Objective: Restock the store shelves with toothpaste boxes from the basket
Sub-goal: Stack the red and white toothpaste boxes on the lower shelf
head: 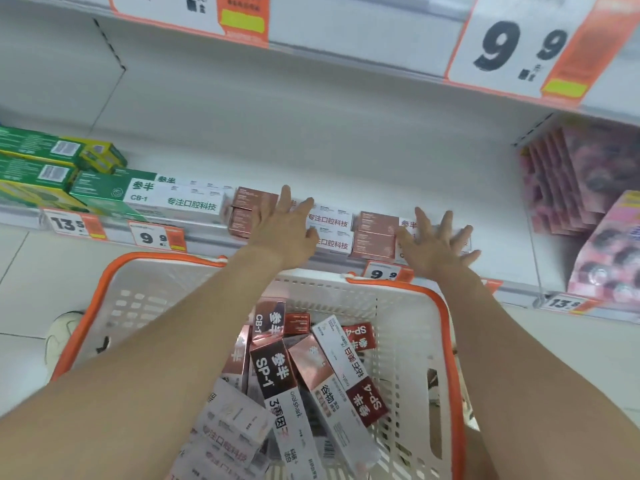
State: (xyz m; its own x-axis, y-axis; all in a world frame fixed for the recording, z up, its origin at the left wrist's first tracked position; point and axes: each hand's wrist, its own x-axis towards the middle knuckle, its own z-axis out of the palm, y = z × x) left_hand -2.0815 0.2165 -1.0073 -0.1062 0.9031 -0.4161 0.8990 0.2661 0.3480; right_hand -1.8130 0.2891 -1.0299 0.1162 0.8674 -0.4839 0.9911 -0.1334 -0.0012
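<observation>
White metal shelving [346, 161] fills the upper part of the head view, with a pale tiled floor [17, 271] beneath it at the left. One shelf level holds the stock, and the shelf above it shows only as a front edge carrying two large price cards [512, 46].

Four small price tags [156, 237] are fixed along the front edge of the stocked shelf.

Four rose-and-white toothpaste boxes [329, 220] lie lengthwise at the shelf front, arranged as two stacks of two, side by side.

Left hand [284, 230]: fingers straight and close together, palm down, resting on the left stack. It holds nothing.

Right hand [436, 244]: fingers straight and spread wide, palm down, resting on the right stack. It holds nothing.

Green-and-white CB-1 boxes [173, 199] sit just beside the left stack, with all-green boxes [34, 157] stacked further left. Pink packs [581, 181] hang at the right end of the shelf.

One white perforated plastic basket [408, 341] with an orange rim stands directly below the shelf, between the two forearms. It contains a loose pile of boxed toothpaste [277, 375] marked SP-1, SP-4 and CB-1. The boxes overlap, so an exact count cannot be told. One white shoe [62, 337] shows on the floor, left of the basket.
</observation>
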